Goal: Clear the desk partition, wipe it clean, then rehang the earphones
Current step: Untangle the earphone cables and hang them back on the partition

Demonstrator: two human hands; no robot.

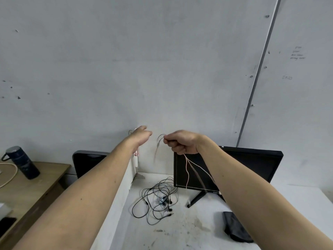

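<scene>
Right hand [182, 142] pinching pale earphones [187, 170] at their looped top, cord trailing straight down before the monitor [252, 165] — left hand [141, 135], fingers loosely out and holding nothing, nearer the partition [124, 179] top, just left of the loop — black earphones [158, 201] heaped on the desk [180, 231] below.

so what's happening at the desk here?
A person's right hand pinches a pale earphone cable up near the wall, its ends dangling before the monitor. The left hand reaches toward the top of the white partition. A tangle of black earphones lies on the desk, with a dark cloth nearby.
</scene>
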